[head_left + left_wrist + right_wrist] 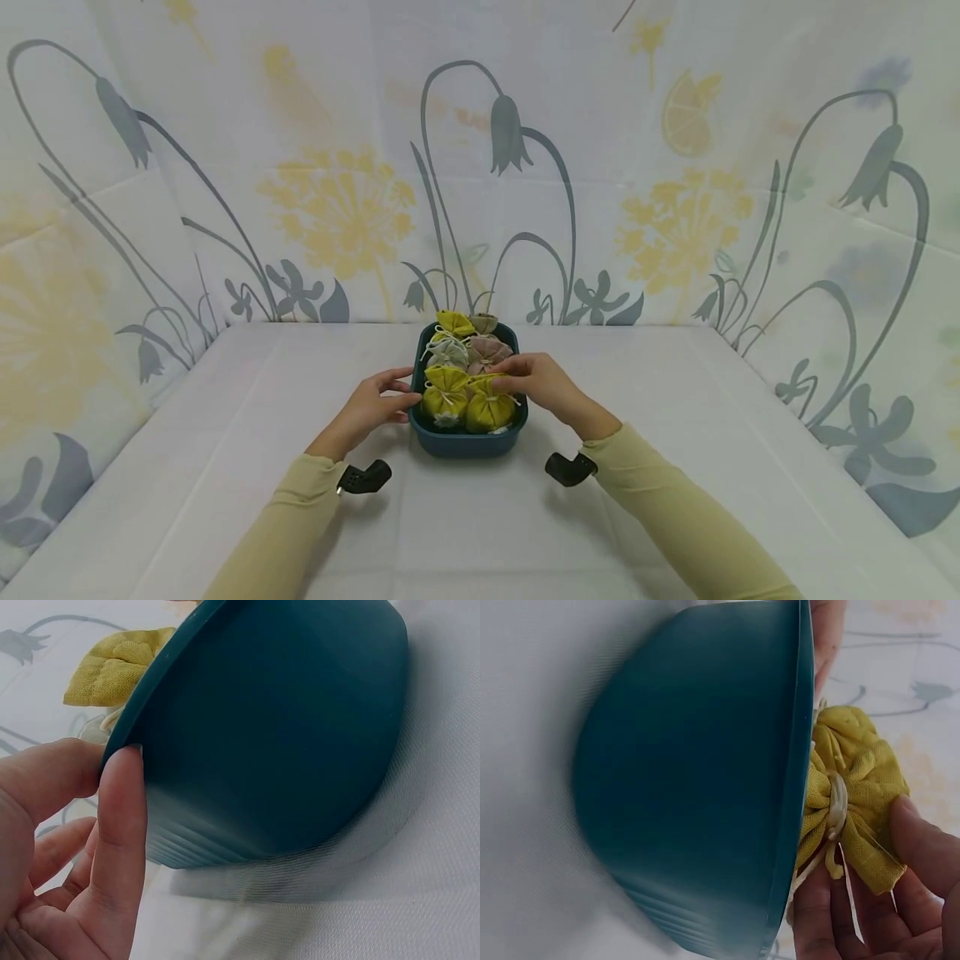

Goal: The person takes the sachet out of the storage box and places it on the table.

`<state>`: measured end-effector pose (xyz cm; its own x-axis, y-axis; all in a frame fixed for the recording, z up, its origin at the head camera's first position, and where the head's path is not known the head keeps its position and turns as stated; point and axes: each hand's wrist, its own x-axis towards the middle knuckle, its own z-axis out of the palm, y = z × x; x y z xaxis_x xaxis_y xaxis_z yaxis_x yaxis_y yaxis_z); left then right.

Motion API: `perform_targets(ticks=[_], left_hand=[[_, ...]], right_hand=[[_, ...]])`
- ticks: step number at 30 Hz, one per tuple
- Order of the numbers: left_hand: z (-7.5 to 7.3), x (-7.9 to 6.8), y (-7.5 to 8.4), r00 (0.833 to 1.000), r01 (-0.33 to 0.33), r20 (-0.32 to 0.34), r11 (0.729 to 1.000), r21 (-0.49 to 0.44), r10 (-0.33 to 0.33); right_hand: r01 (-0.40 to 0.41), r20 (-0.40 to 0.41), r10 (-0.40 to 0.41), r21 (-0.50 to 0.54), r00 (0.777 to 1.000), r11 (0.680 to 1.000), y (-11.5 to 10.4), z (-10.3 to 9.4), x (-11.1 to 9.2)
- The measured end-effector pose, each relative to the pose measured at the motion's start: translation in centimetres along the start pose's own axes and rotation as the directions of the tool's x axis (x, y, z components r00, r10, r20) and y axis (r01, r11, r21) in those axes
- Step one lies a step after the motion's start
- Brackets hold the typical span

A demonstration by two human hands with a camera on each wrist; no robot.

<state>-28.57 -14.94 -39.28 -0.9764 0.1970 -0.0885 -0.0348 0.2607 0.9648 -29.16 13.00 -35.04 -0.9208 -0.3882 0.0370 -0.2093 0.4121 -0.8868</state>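
A dark teal basin (468, 446) stands on the white table, filled with small drawstring pouches. My left hand (378, 402) holds the basin's left rim between thumb and finger, seen closely in the left wrist view (112, 832). At the right, my right hand (547, 387) pinches the gathered top of the front-right yellow pouch (491, 410). The right wrist view shows that pouch's ruffled cloth (866, 795) and white cord above the rim. Beside it sits another yellow pouch (446, 400). Behind are a pale grey-green pouch (447, 353) and a pinkish pouch (487, 350).
At the back of the basin lie one more yellow pouch (454, 323) and a brownish pouch (483, 322). A flower-printed cloth (480, 208) hangs behind the white tabletop (480, 533). Black camera mounts (365, 477) sit at both wrists.
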Motion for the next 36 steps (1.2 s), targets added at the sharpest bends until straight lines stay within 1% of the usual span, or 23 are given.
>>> perform_targets(ticks=[6,11,15,19,27,36], left_hand=[[0.1,0.0,0.2,1.000,0.008,-0.001,1.000,0.000,-0.008],[0.2,0.1,0.3,1.000,0.014,-0.007,1.000,-0.002,-0.014],[0.2,0.0,0.3,1.000,0.012,-0.006,1.000,-0.002,-0.012],[0.1,-0.1,0.3,1.000,0.015,-0.011,1.000,-0.002,-0.015],[0.1,-0.1,0.3,1.000,0.019,-0.011,1.000,-0.006,-0.019],[0.1,0.1,0.1,1.000,0.014,-0.013,1.000,-0.002,-0.014]], right_hand=[[0.002,-0.009,-0.002,0.029,1.000,1.000,-0.2,-0.4,0.3],[-0.012,-0.022,0.013,0.050,1.000,0.999,-0.5,-0.6,0.4],[-0.018,-0.030,0.021,0.087,0.999,0.996,-0.8,-0.8,0.5],[-0.028,-0.041,0.031,0.093,0.999,0.995,-1.3,-1.2,0.7],[-0.025,-0.064,0.034,0.139,0.997,0.990,-2.6,-2.5,0.9],[-0.025,-0.088,0.038,0.145,0.995,0.989,-3.6,-4.1,0.6]])
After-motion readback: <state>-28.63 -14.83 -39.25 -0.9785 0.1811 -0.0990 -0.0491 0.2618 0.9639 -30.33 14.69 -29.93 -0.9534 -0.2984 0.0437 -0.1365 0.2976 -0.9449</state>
